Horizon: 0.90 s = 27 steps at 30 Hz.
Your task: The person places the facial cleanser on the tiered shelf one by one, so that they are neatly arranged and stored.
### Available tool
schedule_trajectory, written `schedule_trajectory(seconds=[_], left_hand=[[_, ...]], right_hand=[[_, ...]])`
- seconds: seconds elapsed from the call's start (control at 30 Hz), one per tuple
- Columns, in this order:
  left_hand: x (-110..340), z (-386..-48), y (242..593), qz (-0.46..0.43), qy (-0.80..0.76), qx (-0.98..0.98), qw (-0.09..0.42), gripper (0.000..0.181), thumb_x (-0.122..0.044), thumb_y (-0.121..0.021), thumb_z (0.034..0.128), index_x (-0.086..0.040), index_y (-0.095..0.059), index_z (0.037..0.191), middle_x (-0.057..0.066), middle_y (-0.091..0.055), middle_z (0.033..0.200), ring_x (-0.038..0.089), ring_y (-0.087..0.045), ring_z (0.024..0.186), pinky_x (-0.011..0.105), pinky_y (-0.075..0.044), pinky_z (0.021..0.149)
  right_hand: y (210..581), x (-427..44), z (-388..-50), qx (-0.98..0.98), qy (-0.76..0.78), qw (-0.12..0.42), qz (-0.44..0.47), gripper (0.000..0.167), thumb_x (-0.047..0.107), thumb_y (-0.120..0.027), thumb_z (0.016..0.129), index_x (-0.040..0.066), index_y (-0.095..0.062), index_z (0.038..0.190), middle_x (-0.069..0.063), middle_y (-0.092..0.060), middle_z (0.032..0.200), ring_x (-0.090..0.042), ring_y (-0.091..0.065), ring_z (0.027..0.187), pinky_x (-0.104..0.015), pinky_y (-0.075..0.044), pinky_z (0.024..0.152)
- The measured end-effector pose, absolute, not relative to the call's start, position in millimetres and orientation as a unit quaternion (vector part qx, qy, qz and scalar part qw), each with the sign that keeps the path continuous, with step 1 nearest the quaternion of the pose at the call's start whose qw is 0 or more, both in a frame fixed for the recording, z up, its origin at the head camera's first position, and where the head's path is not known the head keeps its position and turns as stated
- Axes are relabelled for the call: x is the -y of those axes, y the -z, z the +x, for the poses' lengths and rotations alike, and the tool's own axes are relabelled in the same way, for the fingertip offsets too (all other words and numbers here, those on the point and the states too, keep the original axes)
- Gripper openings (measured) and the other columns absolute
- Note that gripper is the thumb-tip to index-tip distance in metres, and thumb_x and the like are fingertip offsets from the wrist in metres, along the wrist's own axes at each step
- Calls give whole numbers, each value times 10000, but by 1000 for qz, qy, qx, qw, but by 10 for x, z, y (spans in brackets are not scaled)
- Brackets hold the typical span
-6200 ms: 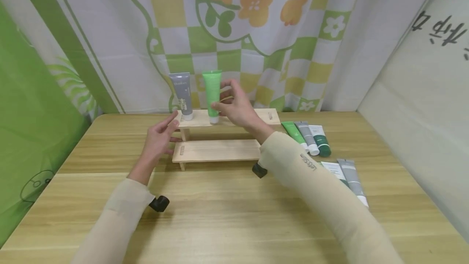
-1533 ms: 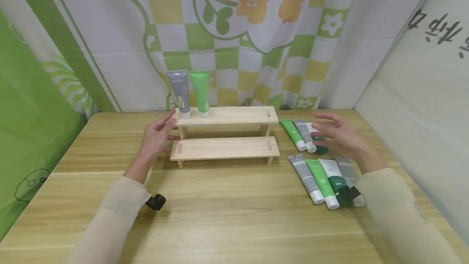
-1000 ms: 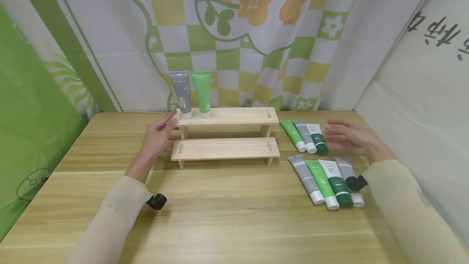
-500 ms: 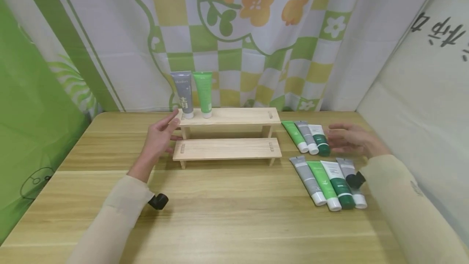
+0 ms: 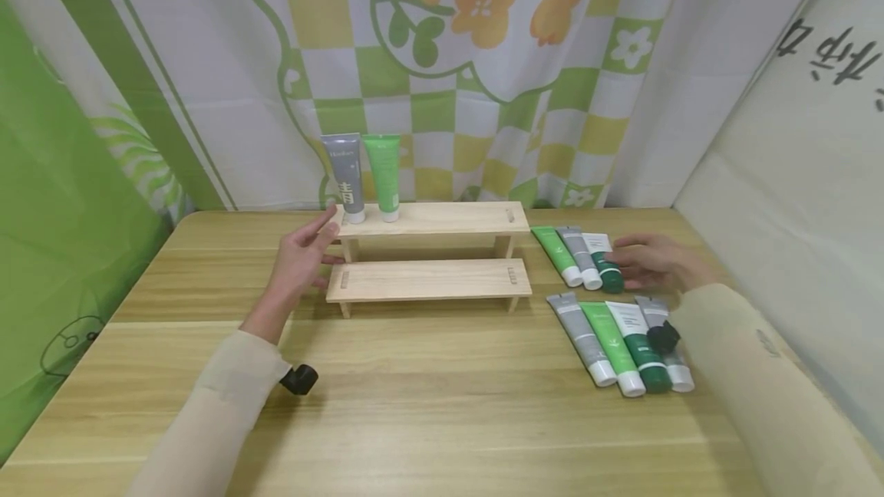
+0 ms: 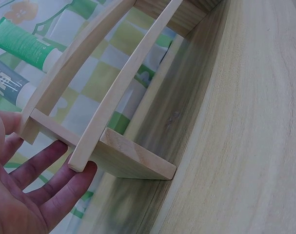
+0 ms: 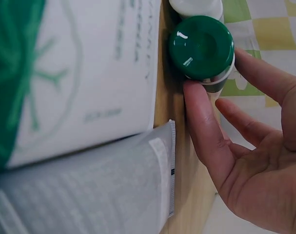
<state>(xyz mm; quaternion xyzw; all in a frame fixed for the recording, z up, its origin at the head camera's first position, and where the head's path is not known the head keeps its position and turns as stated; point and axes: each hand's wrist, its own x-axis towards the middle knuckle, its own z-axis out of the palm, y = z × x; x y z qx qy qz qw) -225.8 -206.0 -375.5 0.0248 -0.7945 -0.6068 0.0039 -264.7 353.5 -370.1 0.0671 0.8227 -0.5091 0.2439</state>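
A two-tier wooden shelf (image 5: 428, 279) stands mid-table. At its left end my left hand (image 5: 295, 261) rests extended fingers on the wood; the left wrist view shows the fingertips (image 6: 84, 171) at the board ends. Upright on the upper tier are a grey-blue tube (image 5: 344, 179) and a light green tube (image 5: 384, 177), caps down. On the right, my right hand (image 5: 652, 261) touches a white-and-green tube (image 5: 599, 248), which lies flat. Seen from the right wrist, the thumb meets its dark green cap (image 7: 201, 46), and another finger reaches the tube's far side.
Beside that tube lie a green tube (image 5: 555, 255) and a grey tube (image 5: 578, 255). A nearer row holds a grey tube (image 5: 582, 338), a green tube (image 5: 613, 347), a white-and-green tube (image 5: 638, 347) and another grey tube (image 5: 680, 374). A patterned curtain (image 5: 428, 113) hangs behind.
The light green tube, earlier held by my right hand, now stands beside the grey-blue one. My right hand has moved right, then in leftward onto the white-and-green tube. My left hand stays put.
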Motion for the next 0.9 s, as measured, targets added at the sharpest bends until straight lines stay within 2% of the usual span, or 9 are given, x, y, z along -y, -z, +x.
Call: schedule_trajectory(seconds=[0.23, 0.4, 0.6, 0.9], left_hand=[[2058, -2258, 3758, 23, 605, 796, 6, 538, -528, -532, 1012, -387, -418, 1519, 149, -513, 1475, 338, -688, 1014, 413, -610, 577], [2057, -2253, 3755, 19, 605, 796, 8, 547, -527, -529, 1014, -371, -413, 1525, 163, -517, 1467, 342, -687, 1012, 391, -605, 558], [2061, -2230, 3736, 18, 608, 794, 9, 526, -516, -534, 1014, -394, -419, 1513, 179, -539, 1442, 314, -696, 972, 376, -603, 539], [2059, -2257, 3757, 22, 606, 795, 6, 565, -521, -527, 1016, -339, -401, 1536, 164, -504, 1479, 312, -690, 994, 358, -599, 549]], right_hand=[[3711, -3471, -2710, -838, 483, 240, 82, 732, 197, -641, 1006, -108, -213, 1515, -46, -657, 1016, -140, -658, 851, -333, -606, 785], [3682, -3432, -2723, -840, 477, 244, 88, 728, 193, -652, 999, -124, -224, 1496, -35, -647, 974, -129, -653, 805, -317, -610, 745], [3667, -3393, -2738, -844, 467, 245, 96, 718, 217, -686, 978, -121, -275, 1459, -48, -645, 967, -143, -650, 810, -328, -608, 762], [3684, -3407, -2752, -843, 464, 252, 102, 690, 234, -681, 983, -102, -295, 1446, -90, -641, 1033, -165, -643, 853, -341, -602, 788]])
